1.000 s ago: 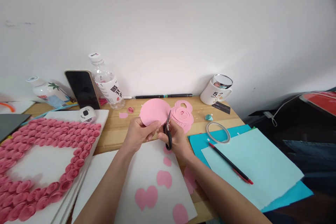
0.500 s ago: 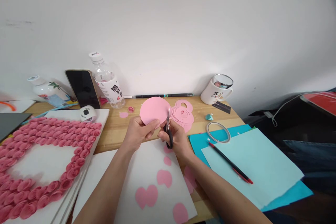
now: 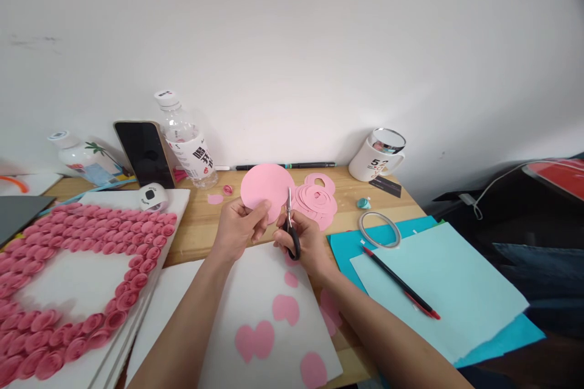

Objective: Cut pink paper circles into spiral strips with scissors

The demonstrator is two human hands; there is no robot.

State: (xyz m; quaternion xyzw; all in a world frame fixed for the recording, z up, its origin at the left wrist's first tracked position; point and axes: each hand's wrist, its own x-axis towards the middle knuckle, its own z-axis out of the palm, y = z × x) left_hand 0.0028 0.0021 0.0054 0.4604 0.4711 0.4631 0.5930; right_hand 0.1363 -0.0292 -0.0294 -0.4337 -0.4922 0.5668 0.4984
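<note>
My left hand (image 3: pixel 237 228) pinches the lower edge of a round pink paper disc (image 3: pixel 266 188), holding it upright above the wooden table (image 3: pixel 201 231). My right hand (image 3: pixel 306 240) grips black-handled scissors (image 3: pixel 291 225), blades pointing up at the disc's right edge. Just behind lies a pile of pink paper spirals (image 3: pixel 317 197).
A white board ringed with pink paper roses (image 3: pixel 77 273) lies at left. White sheets carry pink scraps (image 3: pixel 274 328) in front. At right are blue papers (image 3: pixel 438 279), a red-black pen (image 3: pixel 401 282) and a tape ring (image 3: pixel 378 230). A phone (image 3: pixel 145 155), bottles (image 3: pixel 185 140) and a mug (image 3: pixel 378 155) stand by the wall.
The disc has been raised a little and turned in my left hand. The scissors have shifted slightly left, with their blades closing along the disc's right edge.
</note>
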